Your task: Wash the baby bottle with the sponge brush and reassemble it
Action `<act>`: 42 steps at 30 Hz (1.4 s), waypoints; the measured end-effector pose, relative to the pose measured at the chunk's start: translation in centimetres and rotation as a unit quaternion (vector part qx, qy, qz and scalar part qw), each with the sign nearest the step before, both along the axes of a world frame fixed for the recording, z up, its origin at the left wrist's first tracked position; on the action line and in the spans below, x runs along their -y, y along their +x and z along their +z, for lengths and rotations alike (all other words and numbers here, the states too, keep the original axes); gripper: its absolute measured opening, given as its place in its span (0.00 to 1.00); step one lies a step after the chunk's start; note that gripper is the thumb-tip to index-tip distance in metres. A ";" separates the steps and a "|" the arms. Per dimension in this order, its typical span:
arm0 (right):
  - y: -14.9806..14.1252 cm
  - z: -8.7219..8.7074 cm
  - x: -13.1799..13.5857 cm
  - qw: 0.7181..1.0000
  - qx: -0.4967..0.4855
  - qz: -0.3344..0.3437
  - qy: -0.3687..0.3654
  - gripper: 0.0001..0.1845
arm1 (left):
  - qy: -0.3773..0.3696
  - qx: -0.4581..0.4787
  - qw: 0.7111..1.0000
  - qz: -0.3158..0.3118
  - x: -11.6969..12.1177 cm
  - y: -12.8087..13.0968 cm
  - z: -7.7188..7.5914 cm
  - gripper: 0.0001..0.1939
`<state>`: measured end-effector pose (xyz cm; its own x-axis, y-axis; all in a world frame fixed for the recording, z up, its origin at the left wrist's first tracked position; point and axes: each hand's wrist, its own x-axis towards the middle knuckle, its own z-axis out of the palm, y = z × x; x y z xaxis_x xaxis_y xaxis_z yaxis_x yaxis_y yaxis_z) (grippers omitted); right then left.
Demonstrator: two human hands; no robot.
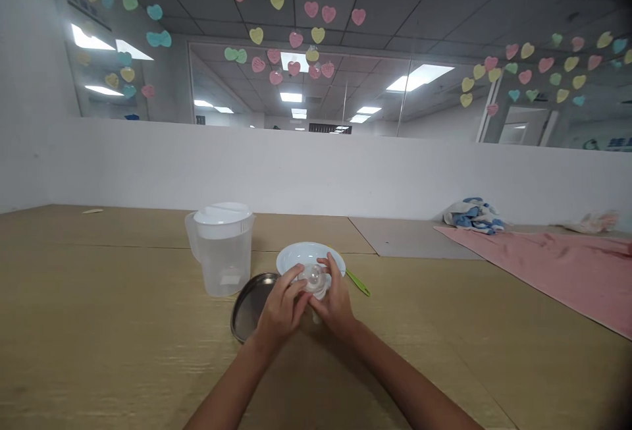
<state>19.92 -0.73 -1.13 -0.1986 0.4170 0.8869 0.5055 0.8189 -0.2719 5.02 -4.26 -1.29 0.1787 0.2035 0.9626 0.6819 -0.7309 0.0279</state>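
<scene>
"What do the hands have?"

"The left hand (281, 308) and right hand (336, 305) close together around a clear round object (312, 277), held over a white bowl (310, 254)."

"What's nearby?"

"A plastic pitcher (224, 252) and round metal dish (245, 306) sit left of them on the table (99, 324)."

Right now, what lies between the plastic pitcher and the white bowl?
In the head view, a round dark metal dish lies between the plastic pitcher and the white bowl.
</scene>
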 end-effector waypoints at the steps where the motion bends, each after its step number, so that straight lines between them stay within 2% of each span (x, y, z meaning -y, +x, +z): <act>1: 0.1 0.0 0.0 0.999 0.011 0.001 0.030 0.40 | -0.006 -0.017 1.000 -0.002 0.0 0.2 -0.1 0.20; 5: 0.1 -0.1 -0.1 0.993 0.044 -0.003 0.106 0.32 | -0.035 -0.043 0.998 0.010 -0.1 0.2 -0.3 0.25; 11: 0.1 0.5 0.4 0.995 -0.002 -0.005 0.101 0.29 | -0.107 -0.064 0.992 -0.012 -0.4 0.2 -0.5 0.24; 16: 0.2 1.0 0.6 0.996 0.000 0.007 0.092 0.29 | -0.099 -0.074 0.992 -0.022 -0.5 0.3 -0.5 0.28; 21: 0.1 1.0 0.3 0.991 -0.008 -0.045 0.126 0.29 | -0.117 -0.062 0.991 0.017 -0.2 0.4 -0.6 0.30; 25: 0.1 1.1 0.3 0.990 -0.002 -0.067 0.125 0.30 | -0.105 -0.056 0.992 0.040 -0.2 0.5 -0.8 0.31; 42: 0.1 1.5 0.3 0.992 -0.004 -0.064 0.110 0.24 | -0.105 -0.060 0.991 0.050 -0.3 0.5 -0.8 0.30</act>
